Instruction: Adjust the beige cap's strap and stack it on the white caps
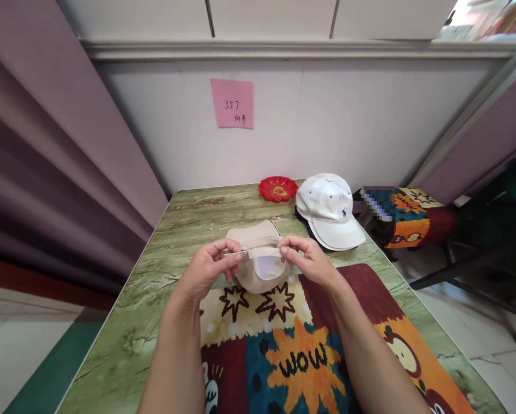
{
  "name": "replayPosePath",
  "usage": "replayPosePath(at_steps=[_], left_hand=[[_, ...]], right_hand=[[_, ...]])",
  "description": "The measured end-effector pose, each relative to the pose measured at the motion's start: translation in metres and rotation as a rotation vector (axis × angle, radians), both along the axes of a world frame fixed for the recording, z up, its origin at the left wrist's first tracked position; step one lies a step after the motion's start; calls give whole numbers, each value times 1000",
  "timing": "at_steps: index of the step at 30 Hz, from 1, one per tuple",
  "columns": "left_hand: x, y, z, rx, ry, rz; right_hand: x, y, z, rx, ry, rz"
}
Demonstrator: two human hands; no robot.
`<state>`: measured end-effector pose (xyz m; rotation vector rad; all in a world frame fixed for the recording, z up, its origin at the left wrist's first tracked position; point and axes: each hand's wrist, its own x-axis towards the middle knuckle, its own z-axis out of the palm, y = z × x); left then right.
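We hold a beige cap (258,256) above the green table (163,270), at the far edge of the colourful "WOW" cloth (309,356). Our left hand (208,269) pinches the strap at its left end, and our right hand (312,260) pinches the right end. A white cap (329,210) lies just beyond, near a red dish (277,188).

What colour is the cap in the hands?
Beige. The cap, pinched by left hand and right hand, shows in the head view.
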<state>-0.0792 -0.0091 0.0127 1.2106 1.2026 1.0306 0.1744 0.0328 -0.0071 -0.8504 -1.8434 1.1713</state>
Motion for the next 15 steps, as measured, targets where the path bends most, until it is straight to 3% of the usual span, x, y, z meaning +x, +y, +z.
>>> replayPosePath(at_steps=[5, 15], left_hand=[[2, 0, 0, 17, -12, -46], [13, 0, 1, 58, -27, -165]], right_hand=[[-5, -3, 2, 36, -72, -81], [-14, -10, 6, 76, -109, -65]])
